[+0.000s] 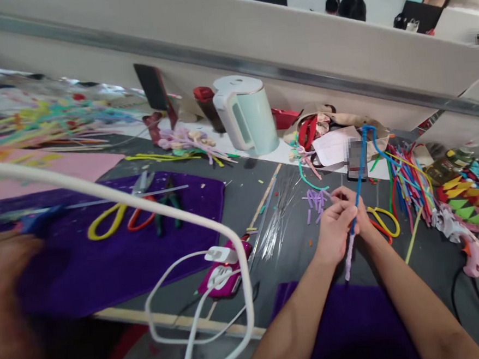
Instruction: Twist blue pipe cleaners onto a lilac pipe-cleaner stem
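Observation:
My left hand [334,230] is closed with thumb and fingers pinching a blue pipe cleaner [361,173]. Beside and partly behind it, my right hand [363,214] is also closed at the same stem; its fingertips are partly hidden. The blue pipe cleaner rises above both hands, bends sharply at the top and comes down to the right. Below my hands a lilac fuzzy stem [350,256] continues from it, pointing down over a purple cloth [355,308]. Short lilac pieces [315,202] and a bundle of thin silver wires [278,220] lie left of my hands.
Scissors with yellow and orange handles [384,224], coloured pipe cleaners [412,181] and a pink glue gun [474,256] lie to the right. A kettle [255,115] stands behind. A white cable [246,277] crosses the left foreground, near another person's blurred arm [10,305].

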{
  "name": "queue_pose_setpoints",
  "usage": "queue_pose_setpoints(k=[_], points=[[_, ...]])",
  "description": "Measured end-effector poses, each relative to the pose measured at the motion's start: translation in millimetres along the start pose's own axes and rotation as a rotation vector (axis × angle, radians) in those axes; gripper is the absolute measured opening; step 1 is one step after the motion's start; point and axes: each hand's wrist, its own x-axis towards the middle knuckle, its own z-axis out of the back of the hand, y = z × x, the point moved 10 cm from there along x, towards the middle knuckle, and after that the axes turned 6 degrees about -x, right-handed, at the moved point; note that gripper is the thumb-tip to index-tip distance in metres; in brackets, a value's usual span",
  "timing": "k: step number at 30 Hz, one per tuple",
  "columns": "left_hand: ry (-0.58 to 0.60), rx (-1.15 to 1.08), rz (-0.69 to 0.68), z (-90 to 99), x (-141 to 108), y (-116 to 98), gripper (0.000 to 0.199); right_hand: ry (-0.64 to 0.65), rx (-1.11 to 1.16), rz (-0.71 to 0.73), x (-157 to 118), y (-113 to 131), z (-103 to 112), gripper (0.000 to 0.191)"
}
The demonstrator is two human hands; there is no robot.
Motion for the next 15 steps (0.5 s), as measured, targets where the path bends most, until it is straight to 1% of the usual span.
queue_pose_setpoints(k=[2, 3, 5, 6, 10, 15], points=[[-0.051, 0.043, -0.016, 7.2, 5.2, 0.4, 0.027, -0.128, 0.236, -0.181, -15.6, -19.5, 24.9, 0.012], [-0.073, 0.064, -0.014, 10.6, 7.5, 2.4, 0.026, -0.171, 0.358, -0.247, -23.9, -27.5, 33.0, 0.015], [-0.118, 0.114, -0.004, 17.3, 11.0, 7.5, 0.026, -0.224, 0.546, -0.324, -38.4, -37.7, 43.4, 0.019], [-0.131, 0.139, -0.002, 19.5, 12.2, 9.9, 0.026, -0.234, 0.598, -0.335, -43.9, -39.8, 47.0, 0.02], [-0.135, 0.223, -0.004, 22.6, 15.6, 17.1, 0.026, -0.237, 0.631, -0.332, -57.5, -41.5, 53.6, 0.022], [-0.106, 0.323, -0.038, 22.8, 19.2, 21.7, 0.023, -0.202, 0.58, -0.29, -59.5, -34.1, 54.5, 0.021]])
